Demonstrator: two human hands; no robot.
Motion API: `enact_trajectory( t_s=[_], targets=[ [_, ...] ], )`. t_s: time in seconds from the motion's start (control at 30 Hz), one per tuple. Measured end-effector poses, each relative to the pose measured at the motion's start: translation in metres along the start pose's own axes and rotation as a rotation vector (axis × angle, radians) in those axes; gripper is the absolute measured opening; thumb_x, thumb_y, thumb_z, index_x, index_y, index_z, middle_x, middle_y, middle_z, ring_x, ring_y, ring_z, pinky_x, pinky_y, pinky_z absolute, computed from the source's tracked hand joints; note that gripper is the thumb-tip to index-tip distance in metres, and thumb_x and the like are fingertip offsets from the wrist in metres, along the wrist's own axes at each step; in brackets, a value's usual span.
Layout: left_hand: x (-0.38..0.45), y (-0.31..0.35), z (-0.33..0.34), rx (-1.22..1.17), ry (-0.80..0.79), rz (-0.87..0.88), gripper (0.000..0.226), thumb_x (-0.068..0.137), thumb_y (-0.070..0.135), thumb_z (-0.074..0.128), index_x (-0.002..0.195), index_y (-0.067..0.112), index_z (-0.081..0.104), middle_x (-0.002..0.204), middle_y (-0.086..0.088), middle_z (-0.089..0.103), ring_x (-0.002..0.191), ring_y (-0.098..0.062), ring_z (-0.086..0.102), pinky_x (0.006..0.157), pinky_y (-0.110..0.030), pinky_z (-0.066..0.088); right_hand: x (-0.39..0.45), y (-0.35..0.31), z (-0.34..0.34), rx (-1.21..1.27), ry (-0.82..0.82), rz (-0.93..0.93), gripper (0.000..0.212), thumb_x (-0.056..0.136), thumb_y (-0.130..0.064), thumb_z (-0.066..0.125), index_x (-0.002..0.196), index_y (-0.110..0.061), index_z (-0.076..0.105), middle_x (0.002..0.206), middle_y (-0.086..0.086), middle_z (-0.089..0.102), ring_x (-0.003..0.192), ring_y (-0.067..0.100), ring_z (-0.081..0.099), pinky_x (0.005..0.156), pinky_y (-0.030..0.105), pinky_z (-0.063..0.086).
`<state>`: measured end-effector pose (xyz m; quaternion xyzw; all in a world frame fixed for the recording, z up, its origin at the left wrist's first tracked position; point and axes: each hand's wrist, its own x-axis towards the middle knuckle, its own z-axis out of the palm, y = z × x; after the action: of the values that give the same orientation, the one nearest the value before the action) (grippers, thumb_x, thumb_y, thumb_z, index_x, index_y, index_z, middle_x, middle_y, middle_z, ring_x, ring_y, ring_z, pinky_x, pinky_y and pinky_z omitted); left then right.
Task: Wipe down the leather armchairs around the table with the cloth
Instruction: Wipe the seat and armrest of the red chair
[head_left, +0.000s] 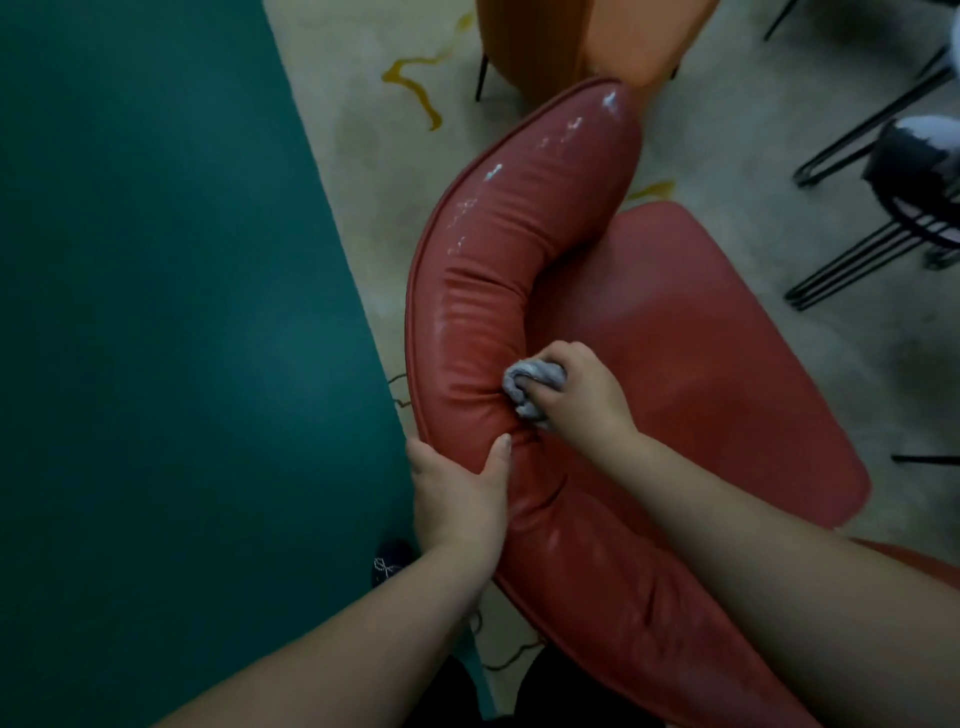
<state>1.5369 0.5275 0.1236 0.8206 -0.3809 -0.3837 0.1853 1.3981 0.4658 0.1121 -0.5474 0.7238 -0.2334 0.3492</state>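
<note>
On the red armchair (519, 249) backrest, the bunched cloth (530, 387) is gripped by the right hand (582, 389) (left hand (457, 499) clasps the rim); creases could be skipped if pressure slackens.

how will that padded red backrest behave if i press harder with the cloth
The curved red leather backrest probably yields softly: it puckers where the right hand presses the bunched grey cloth. Its glossy surface looks slick. The left hand holding it suggests the chair may shift.

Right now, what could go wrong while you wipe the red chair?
The cloth is bunched small in the right hand, so it may skip the white smears farther along the red armchair's backrest. The left hand grips the backrest edge near the wiping, so the cloth could bump its thumb.
</note>
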Motion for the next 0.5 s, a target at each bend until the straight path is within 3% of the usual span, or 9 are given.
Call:
enact_trajectory(
  t_s=[0.13, 0.23, 0.33, 0.5],
  targets=[
    [0.027, 0.011, -0.030, 0.113, -0.185, 0.064, 0.079, 0.074, 0.053, 0.074, 0.125, 0.003, 0.039, 0.125, -0.015, 0.056, 0.111, -0.034, 0.057, 0.076, -0.028, 0.038, -0.016, -0.009, 0.000, 0.104, 0.195, 0.130, 0.007, 0.078, -0.034, 0.068, 0.083, -0.034, 0.062, 0.092, -0.010, 0.057, 0.082, 0.002, 0.056, 0.069, 0.020, 0.041],
    [0.058, 0.024, -0.047, 0.127, -0.248, 0.187, 0.075, 0.076, 0.049, 0.073, 0.129, 0.007, 0.040, 0.125, -0.011, 0.056, 0.109, -0.031, 0.057, 0.080, -0.028, 0.041, -0.021, -0.018, 0.002, 0.225, 0.300, 0.177, 0.007, 0.080, -0.032, 0.067, 0.086, -0.030, 0.063, 0.095, -0.007, 0.060, 0.083, 0.002, 0.057, 0.068, 0.015, 0.039],
    [0.087, 0.040, -0.054, 0.121, -0.290, 0.291, 0.077, 0.076, 0.049, 0.072, 0.134, 0.012, 0.039, 0.126, -0.006, 0.055, 0.108, -0.025, 0.056, 0.079, -0.026, 0.040, -0.016, -0.023, 0.000, 0.286, 0.392, 0.190, 0.008, 0.083, -0.031, 0.065, 0.089, -0.028, 0.064, 0.097, -0.003, 0.061, 0.086, 0.007, 0.059, 0.073, 0.019, 0.044],
    [0.128, 0.072, -0.045, 0.110, -0.262, 0.349, 0.079, 0.075, 0.050, 0.072, 0.137, 0.015, 0.038, 0.129, -0.003, 0.054, 0.104, -0.019, 0.054, 0.080, -0.025, 0.038, 0.012, -0.024, -0.005, 0.341, 0.453, 0.198, 0.007, 0.085, -0.031, 0.064, 0.091, -0.030, 0.061, 0.099, -0.001, 0.061, 0.089, 0.008, 0.058, 0.076, 0.018, 0.043]
  ],
)
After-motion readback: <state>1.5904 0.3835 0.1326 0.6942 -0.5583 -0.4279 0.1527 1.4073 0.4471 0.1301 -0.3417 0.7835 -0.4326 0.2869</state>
